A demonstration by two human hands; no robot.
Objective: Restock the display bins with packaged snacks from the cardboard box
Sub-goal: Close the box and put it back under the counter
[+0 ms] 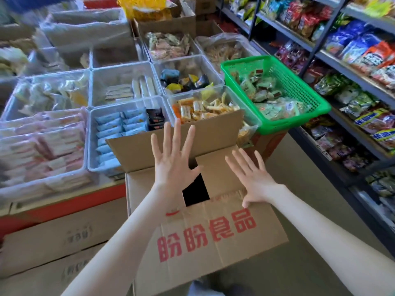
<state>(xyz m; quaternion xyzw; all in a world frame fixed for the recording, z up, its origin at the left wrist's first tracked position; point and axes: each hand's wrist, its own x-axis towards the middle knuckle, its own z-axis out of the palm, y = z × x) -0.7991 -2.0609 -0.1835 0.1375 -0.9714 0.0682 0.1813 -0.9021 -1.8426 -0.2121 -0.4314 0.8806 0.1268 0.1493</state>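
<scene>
A brown cardboard box [213, 238] with red printed characters stands right in front of me, its top flaps partly folded over a dark gap. My left hand [173, 159] hovers above the far flap, fingers spread, holding nothing. My right hand [252, 178] is spread too, its thumb touching the near flap's edge. Behind the box lie clear display bins [126, 103] of packaged snacks: blue packets [113, 133], orange-wrapped sticks [203, 107], pink-white packets [42, 150]. The box's contents are hidden.
A green plastic basket [299, 90] of green packets sits to the right of the bins. Dark shelves [350, 80] stocked with snack bags run along the right. More cardboard boxes [55, 242] stand below the bins at the left. Grey floor [299, 178] lies between box and shelves.
</scene>
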